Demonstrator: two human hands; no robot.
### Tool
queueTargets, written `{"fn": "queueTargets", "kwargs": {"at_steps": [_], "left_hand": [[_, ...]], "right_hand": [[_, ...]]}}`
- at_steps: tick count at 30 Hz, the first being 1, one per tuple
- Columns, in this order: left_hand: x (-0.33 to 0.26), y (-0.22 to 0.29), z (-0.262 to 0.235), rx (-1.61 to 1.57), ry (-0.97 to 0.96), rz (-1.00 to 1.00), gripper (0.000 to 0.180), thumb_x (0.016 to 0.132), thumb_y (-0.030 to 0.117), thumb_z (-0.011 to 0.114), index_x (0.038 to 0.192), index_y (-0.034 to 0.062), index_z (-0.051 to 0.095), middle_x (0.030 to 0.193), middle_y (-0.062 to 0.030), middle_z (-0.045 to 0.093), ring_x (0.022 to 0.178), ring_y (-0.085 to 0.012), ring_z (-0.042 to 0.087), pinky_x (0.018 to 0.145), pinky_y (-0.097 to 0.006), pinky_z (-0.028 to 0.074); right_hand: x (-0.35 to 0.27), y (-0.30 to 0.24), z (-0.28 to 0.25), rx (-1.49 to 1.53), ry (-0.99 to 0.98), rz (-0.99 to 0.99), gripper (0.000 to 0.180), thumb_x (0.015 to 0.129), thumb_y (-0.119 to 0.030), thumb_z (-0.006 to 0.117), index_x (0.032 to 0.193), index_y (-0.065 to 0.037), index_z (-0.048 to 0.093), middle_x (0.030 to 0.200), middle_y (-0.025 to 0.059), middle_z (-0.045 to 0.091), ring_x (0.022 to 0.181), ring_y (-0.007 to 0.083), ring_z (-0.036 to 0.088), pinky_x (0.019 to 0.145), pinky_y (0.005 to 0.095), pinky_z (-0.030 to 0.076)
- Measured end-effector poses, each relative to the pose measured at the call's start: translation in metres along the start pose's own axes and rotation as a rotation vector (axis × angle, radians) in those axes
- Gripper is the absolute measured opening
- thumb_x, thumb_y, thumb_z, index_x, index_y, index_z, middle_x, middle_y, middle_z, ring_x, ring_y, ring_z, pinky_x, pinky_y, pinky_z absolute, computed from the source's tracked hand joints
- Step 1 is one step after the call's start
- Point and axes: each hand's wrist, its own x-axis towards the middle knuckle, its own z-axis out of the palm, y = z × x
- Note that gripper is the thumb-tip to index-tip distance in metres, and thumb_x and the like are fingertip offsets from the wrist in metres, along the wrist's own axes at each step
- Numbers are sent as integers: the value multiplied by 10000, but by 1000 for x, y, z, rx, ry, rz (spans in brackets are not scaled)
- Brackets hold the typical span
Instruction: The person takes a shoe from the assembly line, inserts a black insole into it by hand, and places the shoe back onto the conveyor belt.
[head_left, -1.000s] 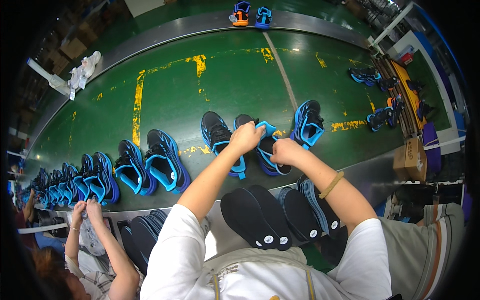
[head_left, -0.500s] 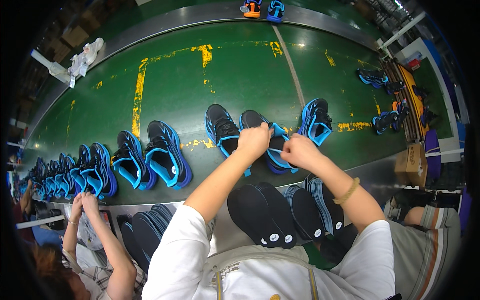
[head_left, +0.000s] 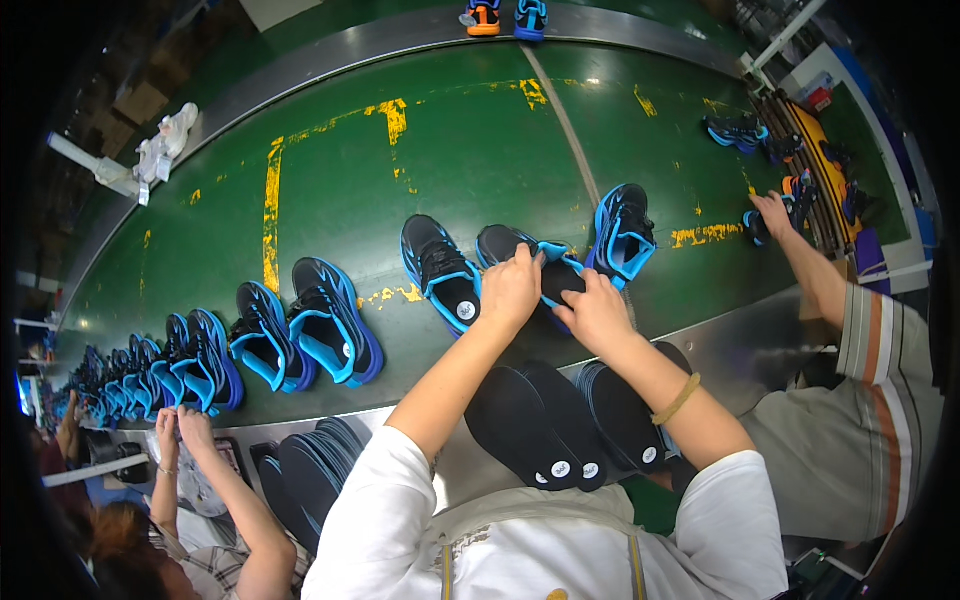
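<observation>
A black and blue sneaker sits on the green belt with its toe pointing away from me. My left hand pinches its tongue and collar. My right hand is closed at the heel opening, its fingers on a black insole lying partly inside the shoe. How far down the insole reaches is hidden by my fingers. Just left of it stands another sneaker, an insole with a white round mark showing inside. To the right, a third sneaker has its opening toward me.
Stacks of black insoles lie on the metal ledge before me. More sneakers line the belt leftward. At left, a co-worker's hands touch a shoe; at right, another person's hand reaches toward sneakers near rollers.
My right hand has moved slightly toward the shoe's opening while my left stays at its collar. The person at right has extended an arm over the belt. The view has shifted slightly.
</observation>
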Motion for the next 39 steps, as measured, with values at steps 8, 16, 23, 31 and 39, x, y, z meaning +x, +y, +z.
{"fn": "queueTargets", "kwargs": {"at_steps": [8, 16, 23, 31, 39], "left_hand": [[-1, -6, 7, 21, -4, 54, 286, 828, 230, 521, 919, -41, 514, 585, -174, 579, 533, -318, 589, 499, -385, 475], [7, 8, 1, -159, -204, -176, 440, 837, 377, 494, 1063, 0, 509, 723, -245, 596, 684, -394, 591, 621, -459, 472], [17, -6, -9, -338, -192, -287, 472, 828, 422, 490, 917, -34, 570, 710, -254, 588, 727, -395, 591, 646, -427, 465], [27, -15, -13, -483, -417, -401, 509, 825, 437, 507, 760, -65, 566, 629, -206, 565, 623, -278, 571, 593, -368, 438], [22, -12, 2, -378, -338, -361, 489, 838, 407, 505, 733, -70, 533, 628, -243, 540, 606, -315, 566, 585, -378, 431]], "right_hand": [[10, 30, 8, 84, -152, 80, 150, 726, -112, 540, 728, 27, 596, 799, 193, 559, 714, 334, 594, 663, 403, 487], [26, 26, 38, -46, -81, -67, 117, 747, -85, 502, 809, -1, 555, 874, 156, 539, 814, 281, 575, 664, 361, 495], [9, 12, -20, -124, -204, -9, 269, 750, -259, 572, 855, -12, 584, 936, 208, 550, 806, 346, 556, 722, 410, 469], [32, 27, -1, -132, -515, -193, 153, 687, -70, 538, 786, -2, 632, 884, 170, 552, 852, 304, 559, 732, 370, 486], [41, 44, 49, -174, -267, -348, 134, 730, -113, 497, 770, -20, 586, 823, 132, 540, 806, 256, 558, 687, 347, 477]]}}
